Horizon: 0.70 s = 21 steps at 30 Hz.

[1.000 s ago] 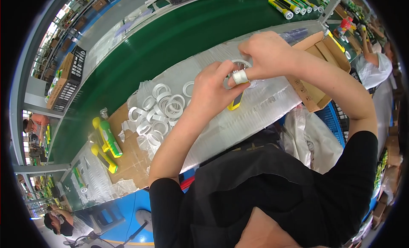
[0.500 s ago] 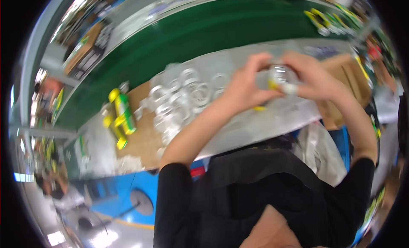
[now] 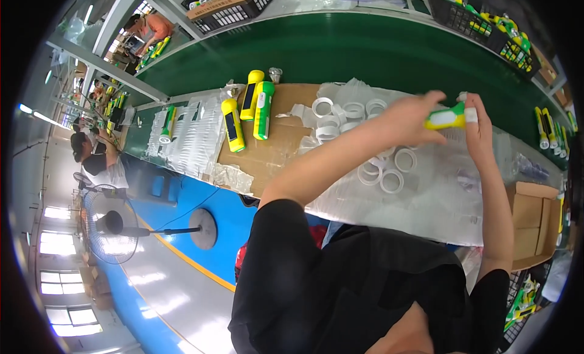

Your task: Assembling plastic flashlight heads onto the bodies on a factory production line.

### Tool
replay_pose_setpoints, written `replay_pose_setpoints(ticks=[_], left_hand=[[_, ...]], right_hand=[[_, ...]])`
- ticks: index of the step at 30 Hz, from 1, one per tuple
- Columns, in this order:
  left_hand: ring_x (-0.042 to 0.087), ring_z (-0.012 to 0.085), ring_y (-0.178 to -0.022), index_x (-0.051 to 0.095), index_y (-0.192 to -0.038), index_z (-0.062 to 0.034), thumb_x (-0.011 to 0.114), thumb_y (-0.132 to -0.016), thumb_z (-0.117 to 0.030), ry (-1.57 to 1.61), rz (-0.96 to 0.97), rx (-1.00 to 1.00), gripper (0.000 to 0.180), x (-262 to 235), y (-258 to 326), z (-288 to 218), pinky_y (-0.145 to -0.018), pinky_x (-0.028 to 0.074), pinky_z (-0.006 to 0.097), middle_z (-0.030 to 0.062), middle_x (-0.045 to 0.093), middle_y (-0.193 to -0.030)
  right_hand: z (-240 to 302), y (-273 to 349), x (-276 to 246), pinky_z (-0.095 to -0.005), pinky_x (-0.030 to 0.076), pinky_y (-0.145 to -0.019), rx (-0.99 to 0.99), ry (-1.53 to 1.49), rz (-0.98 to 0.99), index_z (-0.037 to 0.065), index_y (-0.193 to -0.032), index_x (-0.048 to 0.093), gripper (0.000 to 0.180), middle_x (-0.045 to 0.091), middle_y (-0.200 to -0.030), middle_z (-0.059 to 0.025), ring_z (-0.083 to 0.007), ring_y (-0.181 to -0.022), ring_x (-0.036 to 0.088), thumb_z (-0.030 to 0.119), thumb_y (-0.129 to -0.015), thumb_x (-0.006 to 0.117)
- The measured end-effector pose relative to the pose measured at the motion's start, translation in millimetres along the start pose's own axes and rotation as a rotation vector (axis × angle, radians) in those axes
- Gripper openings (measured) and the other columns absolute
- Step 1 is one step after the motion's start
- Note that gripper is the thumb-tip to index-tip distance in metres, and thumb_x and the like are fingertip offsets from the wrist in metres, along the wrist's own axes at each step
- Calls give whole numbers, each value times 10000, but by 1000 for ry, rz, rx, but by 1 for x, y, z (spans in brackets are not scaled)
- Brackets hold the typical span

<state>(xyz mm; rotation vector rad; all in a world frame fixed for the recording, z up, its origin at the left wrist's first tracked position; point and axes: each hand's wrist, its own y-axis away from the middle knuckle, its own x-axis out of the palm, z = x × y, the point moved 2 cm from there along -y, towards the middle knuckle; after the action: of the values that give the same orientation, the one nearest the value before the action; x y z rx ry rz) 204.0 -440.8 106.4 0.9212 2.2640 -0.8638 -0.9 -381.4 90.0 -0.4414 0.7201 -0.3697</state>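
Observation:
My left hand (image 3: 409, 116) and my right hand (image 3: 478, 130) together hold a yellow and green flashlight (image 3: 447, 117) level above the bench. The left hand grips its body from the left side. The right hand's fingers close around its white head end. Below the hands, several white plastic rings (image 3: 382, 171) lie on clear plastic sheeting (image 3: 426, 202).
Three more yellow and green flashlights (image 3: 248, 107) lie on a cardboard sheet (image 3: 274, 153) to the left. A green conveyor belt (image 3: 340, 49) runs behind the bench. Crates of flashlights (image 3: 486, 22) sit beyond it. Cardboard boxes (image 3: 532, 223) stand at my right. A floor fan (image 3: 112, 229) and other workers are at left.
The view has swung from the right side toward the left. My hands have gone from holding a white ring piece close together to holding a flashlight stretched between them.

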Motion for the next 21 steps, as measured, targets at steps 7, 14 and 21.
replay_pose_setpoints(ticks=[7,14,21], left_hand=[[618,338,-916,523,-1316,-193,752,-758,-402,-1025,-424,-568,639,-150,156,117,-727,529,436,173,577,-1038],[627,338,-773,521,-1340,-186,694,-831,-267,-941,-395,-660,543,-149,208,151,-637,516,417,158,595,-899],[588,82,-804,425,-1375,-49,625,-896,-9,447,-488,-249,521,-58,90,44,-707,471,228,46,606,-966]], right_hand=[[-235,-42,-62,-274,468,-591,445,123,-409,91,-1303,488,413,617,-1017,-72,-136,-684,541,348,-980,495],[-211,-57,-105,-465,484,-903,347,1119,-157,99,-1319,471,558,610,-1185,-212,-388,-1092,588,350,-855,651],[-27,8,18,-279,519,-813,332,-509,316,55,-1172,625,334,663,-1045,-53,-127,-947,633,317,-971,570]])
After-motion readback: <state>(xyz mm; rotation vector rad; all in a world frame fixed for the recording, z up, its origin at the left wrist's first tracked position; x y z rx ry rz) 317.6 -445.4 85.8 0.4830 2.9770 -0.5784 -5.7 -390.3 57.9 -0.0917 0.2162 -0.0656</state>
